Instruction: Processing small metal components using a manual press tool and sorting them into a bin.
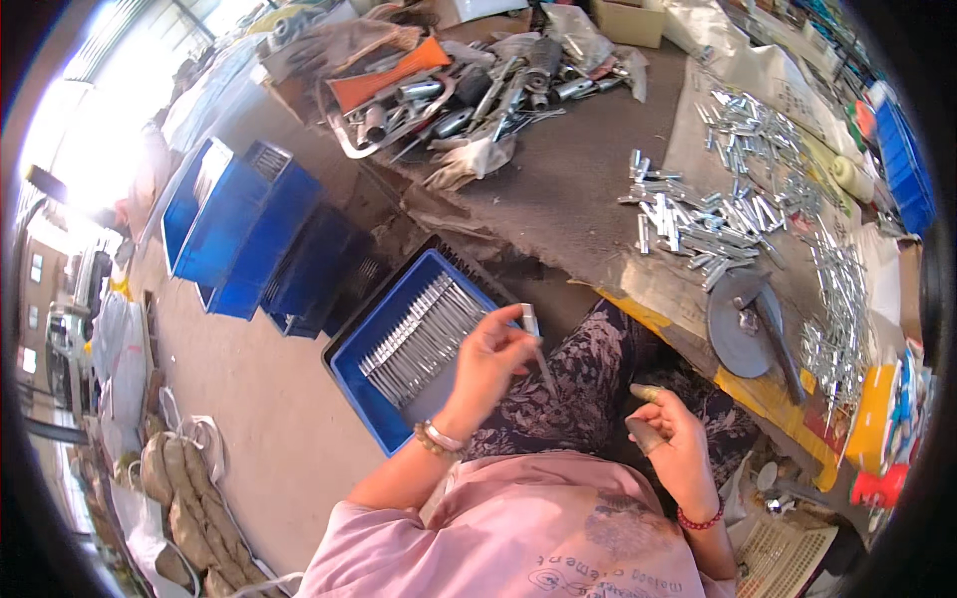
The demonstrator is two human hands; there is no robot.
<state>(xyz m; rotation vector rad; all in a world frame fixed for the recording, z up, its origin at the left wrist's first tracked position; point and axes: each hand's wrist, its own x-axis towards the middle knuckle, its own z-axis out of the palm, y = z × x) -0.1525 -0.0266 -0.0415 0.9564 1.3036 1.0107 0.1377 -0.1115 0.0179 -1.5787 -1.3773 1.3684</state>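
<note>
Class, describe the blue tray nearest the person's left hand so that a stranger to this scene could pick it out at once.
Start at the long grey workbench and drop to the floor beside the person's patterned lap. There lies the blue tray, just under the left hand, which pinches a thin metal part. Unlike the stacked blue bins further left, it holds neat rows of metal rods.
</note>
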